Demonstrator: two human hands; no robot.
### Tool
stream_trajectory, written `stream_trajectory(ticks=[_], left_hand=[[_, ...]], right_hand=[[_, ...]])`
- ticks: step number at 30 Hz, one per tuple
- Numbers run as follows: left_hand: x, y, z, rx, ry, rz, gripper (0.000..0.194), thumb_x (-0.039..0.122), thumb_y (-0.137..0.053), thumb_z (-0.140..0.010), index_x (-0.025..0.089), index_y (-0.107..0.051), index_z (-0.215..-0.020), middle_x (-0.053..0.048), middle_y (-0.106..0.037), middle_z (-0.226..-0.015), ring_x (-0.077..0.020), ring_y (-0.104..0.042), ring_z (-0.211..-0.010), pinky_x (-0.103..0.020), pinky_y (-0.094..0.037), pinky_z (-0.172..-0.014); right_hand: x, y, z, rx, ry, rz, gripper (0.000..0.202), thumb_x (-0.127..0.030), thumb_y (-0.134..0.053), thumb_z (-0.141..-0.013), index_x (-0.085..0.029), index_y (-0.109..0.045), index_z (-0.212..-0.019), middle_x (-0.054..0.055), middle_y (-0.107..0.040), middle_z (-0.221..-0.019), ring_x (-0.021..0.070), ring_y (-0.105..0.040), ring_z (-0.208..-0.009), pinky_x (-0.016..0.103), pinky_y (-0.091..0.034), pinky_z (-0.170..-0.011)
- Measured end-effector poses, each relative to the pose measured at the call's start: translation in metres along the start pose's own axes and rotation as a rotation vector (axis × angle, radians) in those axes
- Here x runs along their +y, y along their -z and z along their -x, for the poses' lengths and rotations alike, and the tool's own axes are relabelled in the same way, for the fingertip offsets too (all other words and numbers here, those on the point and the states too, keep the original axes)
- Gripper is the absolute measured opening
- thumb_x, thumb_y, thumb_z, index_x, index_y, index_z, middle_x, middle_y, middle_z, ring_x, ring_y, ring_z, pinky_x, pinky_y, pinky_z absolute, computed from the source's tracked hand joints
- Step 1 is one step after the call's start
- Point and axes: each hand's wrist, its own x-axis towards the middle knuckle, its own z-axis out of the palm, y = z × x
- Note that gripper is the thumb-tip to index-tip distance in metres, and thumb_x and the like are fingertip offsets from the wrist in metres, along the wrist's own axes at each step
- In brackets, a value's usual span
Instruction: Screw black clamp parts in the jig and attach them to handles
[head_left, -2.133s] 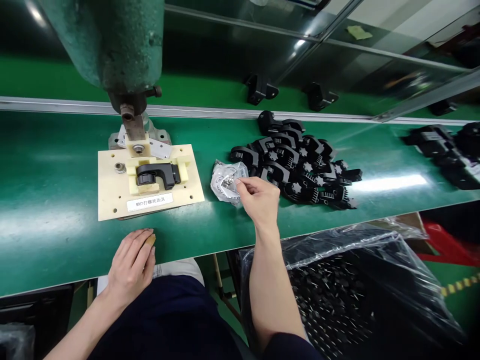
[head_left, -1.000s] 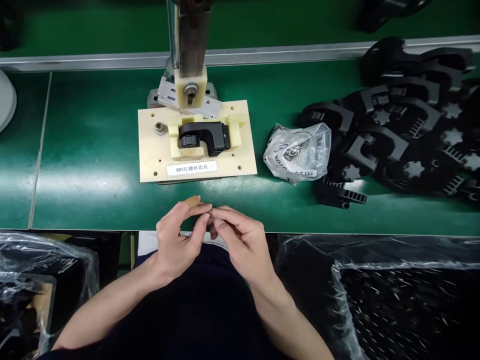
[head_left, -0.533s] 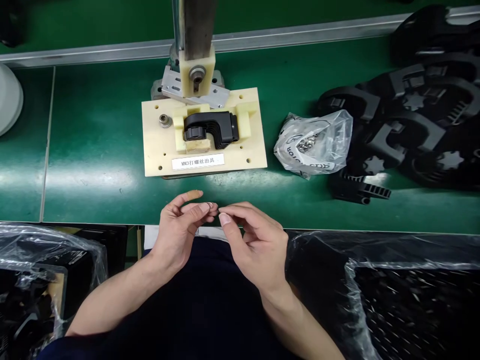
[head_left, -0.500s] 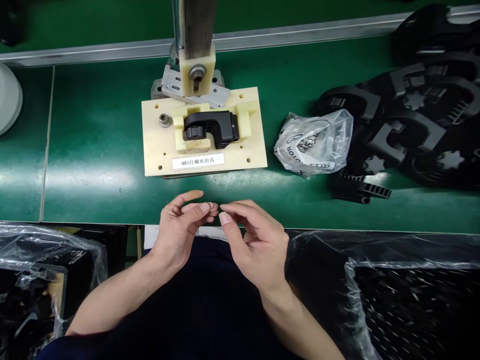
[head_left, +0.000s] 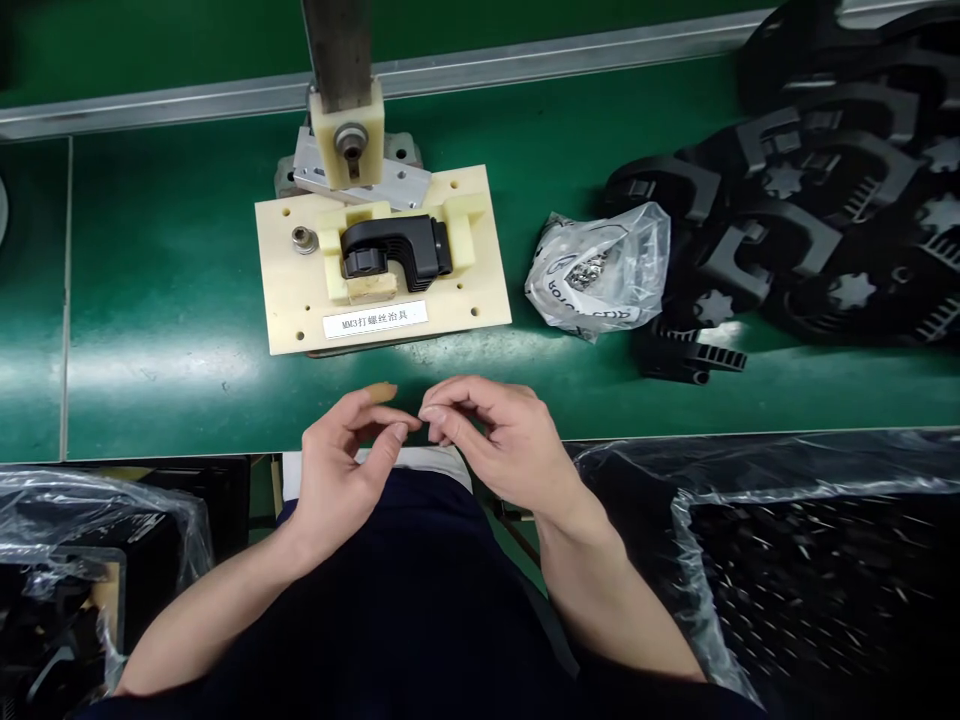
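Observation:
Near the bench's front edge, my left hand (head_left: 345, 455) has its thumb close to its bent fingers; whether something small is between them is too small to tell. My right hand (head_left: 502, 435) pinches thumb and fingertips together beside the left fingertips, and what it holds is hidden. Beyond them a black curved part (head_left: 397, 248) lies in the cream fixture (head_left: 450, 300), which has a white label (head_left: 375, 320). Above the fixture hangs a cream block (head_left: 347, 130) on a metal bar. To the right, a clear plastic bag (head_left: 600, 270) holds small shiny metal pieces.
Many black curved parts (head_left: 817, 240) are piled on the green bench (head_left: 172, 300) at the right. A plastic-lined box of dark parts (head_left: 832, 590) stands at the lower right, another lined container (head_left: 112, 520) at the lower left. A metal rail (head_left: 562, 60) runs along the back.
The view has shifted, so bench items appear further left. My right thumb and fingertips have closed together, and the left thumb has drawn back from its fingertips.

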Motion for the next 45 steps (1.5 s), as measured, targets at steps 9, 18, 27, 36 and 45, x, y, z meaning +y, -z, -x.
stream_trajectory(ticks=[9,18,27,36,45], left_hand=[[-0.001,-0.002,0.003,-0.041,-0.228,-0.078,0.023,0.013,-0.066,-0.083,0.020,-0.064,-0.104,0.000,-0.069,-0.081,-0.0107,-0.065,-0.077,-0.021,-0.054,-0.073],[0.000,-0.003,0.000,-0.078,-0.133,0.062,0.023,0.012,-0.070,-0.078,0.019,-0.066,-0.099,0.002,-0.063,-0.073,-0.0086,-0.059,-0.068,-0.021,-0.051,-0.068],[0.006,-0.003,-0.011,-0.010,0.290,0.455,0.027,0.016,-0.077,-0.067,0.017,-0.066,-0.092,0.004,-0.059,-0.062,-0.0077,-0.052,-0.055,-0.022,-0.045,-0.057],[0.007,-0.001,-0.009,0.002,0.214,0.403,0.033,0.016,-0.078,-0.068,0.019,-0.063,-0.097,0.005,-0.060,-0.062,-0.0074,-0.052,-0.055,-0.021,-0.045,-0.059],[0.015,0.005,-0.012,-0.030,-0.258,0.075,0.030,0.010,-0.066,-0.080,0.022,-0.060,-0.107,0.003,-0.064,-0.071,-0.0079,-0.060,-0.063,-0.019,-0.050,-0.061]], right_hand=[[-0.005,0.005,0.006,-0.027,-0.026,-0.250,0.008,-0.016,-0.061,-0.085,-0.015,-0.069,-0.084,0.001,-0.065,-0.071,0.0089,-0.061,-0.056,0.021,-0.052,-0.052],[-0.010,-0.002,0.015,0.004,0.179,0.273,0.034,-0.008,-0.052,-0.087,-0.018,-0.059,-0.119,0.000,-0.070,-0.081,0.0105,-0.065,-0.067,0.022,-0.054,-0.066],[-0.012,-0.011,0.015,0.136,-0.149,-0.166,0.009,-0.016,-0.055,-0.086,-0.017,-0.064,-0.089,-0.001,-0.065,-0.066,0.0097,-0.060,-0.052,0.021,-0.052,-0.048],[-0.016,-0.012,0.006,0.018,-0.183,-0.135,0.010,-0.015,-0.059,-0.081,-0.016,-0.064,-0.072,-0.001,-0.058,-0.065,0.0072,-0.049,-0.052,0.021,-0.041,-0.046],[-0.019,-0.008,-0.014,0.000,0.163,0.079,0.014,-0.010,-0.057,-0.081,-0.018,-0.061,-0.070,-0.001,-0.056,-0.063,0.0087,-0.049,-0.053,0.023,-0.042,-0.048]])
